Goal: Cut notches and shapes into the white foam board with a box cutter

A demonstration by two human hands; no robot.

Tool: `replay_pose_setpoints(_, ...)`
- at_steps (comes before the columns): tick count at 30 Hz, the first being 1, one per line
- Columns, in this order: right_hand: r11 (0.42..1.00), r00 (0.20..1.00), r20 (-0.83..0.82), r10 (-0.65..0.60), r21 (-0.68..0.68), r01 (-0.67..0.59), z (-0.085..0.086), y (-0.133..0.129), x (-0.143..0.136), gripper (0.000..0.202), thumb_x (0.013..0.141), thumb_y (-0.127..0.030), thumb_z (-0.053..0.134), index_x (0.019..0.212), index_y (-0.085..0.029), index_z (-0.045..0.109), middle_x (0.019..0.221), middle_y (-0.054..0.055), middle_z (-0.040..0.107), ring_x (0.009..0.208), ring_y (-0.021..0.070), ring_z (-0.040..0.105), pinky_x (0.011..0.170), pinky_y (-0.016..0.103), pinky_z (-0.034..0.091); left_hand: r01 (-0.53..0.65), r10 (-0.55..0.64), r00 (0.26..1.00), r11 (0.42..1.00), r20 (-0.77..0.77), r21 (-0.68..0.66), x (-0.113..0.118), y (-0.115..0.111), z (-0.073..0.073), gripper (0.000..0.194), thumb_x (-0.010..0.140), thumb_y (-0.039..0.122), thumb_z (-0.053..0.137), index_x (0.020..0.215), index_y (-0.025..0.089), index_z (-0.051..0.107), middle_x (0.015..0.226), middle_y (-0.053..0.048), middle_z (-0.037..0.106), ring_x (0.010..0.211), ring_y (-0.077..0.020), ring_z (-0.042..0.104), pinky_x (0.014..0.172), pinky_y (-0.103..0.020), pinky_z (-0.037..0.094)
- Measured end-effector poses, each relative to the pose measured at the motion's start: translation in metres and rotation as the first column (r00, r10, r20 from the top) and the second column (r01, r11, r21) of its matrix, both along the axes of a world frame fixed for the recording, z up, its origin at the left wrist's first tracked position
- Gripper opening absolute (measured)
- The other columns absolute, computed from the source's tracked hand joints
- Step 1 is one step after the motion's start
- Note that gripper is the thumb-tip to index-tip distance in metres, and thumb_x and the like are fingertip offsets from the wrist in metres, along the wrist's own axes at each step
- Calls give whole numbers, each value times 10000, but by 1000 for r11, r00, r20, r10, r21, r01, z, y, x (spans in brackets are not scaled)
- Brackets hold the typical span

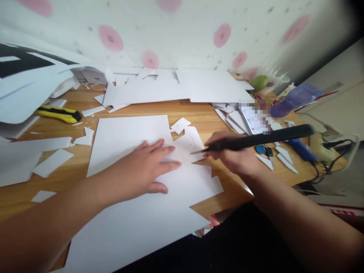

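Observation:
A large sheet of white board [127, 220] lies on the wooden table, its right edge cut into jagged notches. My left hand [155, 165] rests flat on the board with the fingers spread. In my right hand [227, 151] is a black craft knife [256, 138], gripped like a pen. Its thin metal tip points left and is over the board, just right of my left fingertips; whether it touches cannot be made out. Near the tip, a thin curved line marks a tab of the board [190, 141]. A small white offcut [180, 125] sits at that tab's upper edge.
On the left lie a yellow-and-black utility knife [58, 113] and white scraps [53, 163]. White boards [216, 85] line the back. To the right are a phone [253, 117], a purple object [297, 100], a blue corded tool [301, 149] and more offcuts [286, 159].

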State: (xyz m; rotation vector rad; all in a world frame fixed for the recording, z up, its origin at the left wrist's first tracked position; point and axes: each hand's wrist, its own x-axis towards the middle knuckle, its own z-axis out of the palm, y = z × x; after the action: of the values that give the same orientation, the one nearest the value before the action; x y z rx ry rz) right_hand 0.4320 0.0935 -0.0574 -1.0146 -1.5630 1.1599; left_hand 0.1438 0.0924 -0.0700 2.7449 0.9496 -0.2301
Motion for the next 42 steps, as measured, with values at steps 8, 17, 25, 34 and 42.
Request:
replay_pose_setpoints(8, 895, 851, -290, -437, -233, 380, -2, -53, -13, 230, 623, -216, 694, 850, -257, 692, 577, -80, 525, 468, 106, 465, 605, 323, 643, -42, 45, 993, 999, 111, -30, -2, 6, -12, 699, 889, 481, 862, 1518, 430, 562, 1709, -113, 421, 1599, -482, 306, 1204, -760, 353)
replay_pose_setpoints(17, 799, 758, -417, -502, -558, 222, -34, -151, -7, 157, 680, -275, 790, 822, -215, 761, 544, -45, 476, 517, 130, 425, 558, 292, 521, -338, 315, 933, 933, 177, 122, -29, 24, 8, 480, 1034, 511, 676, 1429, 241, 637, 1581, -129, 575, 1445, -327, 563, 1212, -585, 461)
replay_pose_setpoints(25, 744, 651, -512, -561, -657, 124, -54, -169, -38, 192, 587, -257, 807, 743, -187, 720, 583, -28, 513, 511, 93, 390, 504, 230, 366, -511, 498, 860, 832, 112, 216, -102, 58, 10, 417, 1021, 449, 712, 1362, 220, 644, 1523, -126, 583, 1400, -337, 569, 1178, -600, 482)
replay_pose_setpoints(34, 714, 497, -588, -638, -694, 96, -34, -169, -39, 238, 526, -273, 875, 722, -191, 767, 445, -61, 527, 448, 95, 408, 733, 400, 593, -542, 547, 835, 802, 56, 250, -107, 73, -6, 512, 1003, 459, 734, 1425, 206, 596, 1558, -136, 539, 1414, -364, 543, 1170, -641, 471)
replay_pose_setpoints(42, 766, 558, -569, -604, -607, 211, -11, -125, -9, 207, 486, -259, 840, 615, -198, 689, 442, -58, 550, 466, 99, 457, 727, 371, 584, -579, 603, 798, 775, -18, 254, -113, 59, -2, 507, 1010, 474, 725, 1419, 203, 595, 1495, -132, 587, 1325, -336, 612, 1110, -592, 535)
